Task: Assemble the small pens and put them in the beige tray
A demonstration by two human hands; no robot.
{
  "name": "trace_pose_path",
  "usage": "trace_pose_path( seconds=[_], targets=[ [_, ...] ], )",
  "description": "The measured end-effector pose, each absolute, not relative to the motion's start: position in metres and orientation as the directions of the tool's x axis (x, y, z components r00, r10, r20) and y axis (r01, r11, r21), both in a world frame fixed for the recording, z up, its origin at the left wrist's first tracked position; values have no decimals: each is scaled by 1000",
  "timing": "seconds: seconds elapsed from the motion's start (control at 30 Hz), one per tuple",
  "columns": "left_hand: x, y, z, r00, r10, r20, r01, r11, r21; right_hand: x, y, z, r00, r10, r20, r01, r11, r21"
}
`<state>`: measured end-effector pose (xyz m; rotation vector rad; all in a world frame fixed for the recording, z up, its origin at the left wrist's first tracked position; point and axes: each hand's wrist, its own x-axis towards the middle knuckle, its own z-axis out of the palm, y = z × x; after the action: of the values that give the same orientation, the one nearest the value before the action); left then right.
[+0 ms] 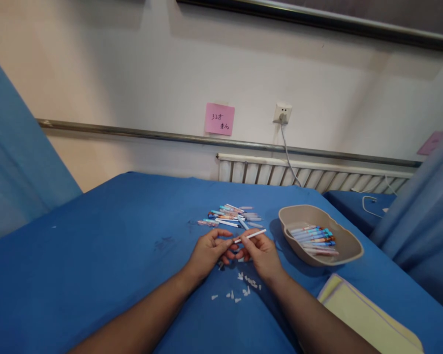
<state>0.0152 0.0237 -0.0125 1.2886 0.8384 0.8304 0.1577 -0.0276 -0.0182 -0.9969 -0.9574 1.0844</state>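
Observation:
A slim white pen barrel [257,233] is held slantwise in front of me, its right end higher. My right hand [264,255] is closed around its middle between thumb and fingers. At its lower left end, my left hand [205,251] is closed in a pinch; the fingertips partly hide that end. Just beyond my hands lies a loose pile of pens [227,215] in white, blue, pink and orange. Several small white cone-shaped pieces [249,281] are scattered on the blue cloth [114,275] below my hands.
To the right stands a beige bin [295,212] with several pens [315,237] inside. A folded yellow cloth [369,314] lies near my right forearm. Behind the table are a white radiator [251,172], a metal rail [143,135] and a plugged-in wall socket [282,113]. Blue curtains hang at both sides.

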Motion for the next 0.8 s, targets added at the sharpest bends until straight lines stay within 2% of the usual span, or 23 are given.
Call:
trace_pose_path(
  seconds=[0.47, 0.6, 0.8],
  targets=[
    [14, 23, -6, 486, 871, -76, -49, 114, 992, 159, -29, -16, 250, 960, 122, -243, 185, -952],
    [7, 34, -4, 376, 925, -44, -55, 70, 996, 168, -26, -11, 332, 935, 124, -228, 207, -951],
    [-11, 59, -2, 96, 995, 41, -74, -33, 997, 178, -20, -13, 394, 914, 94, -271, 213, -939]
  ],
)
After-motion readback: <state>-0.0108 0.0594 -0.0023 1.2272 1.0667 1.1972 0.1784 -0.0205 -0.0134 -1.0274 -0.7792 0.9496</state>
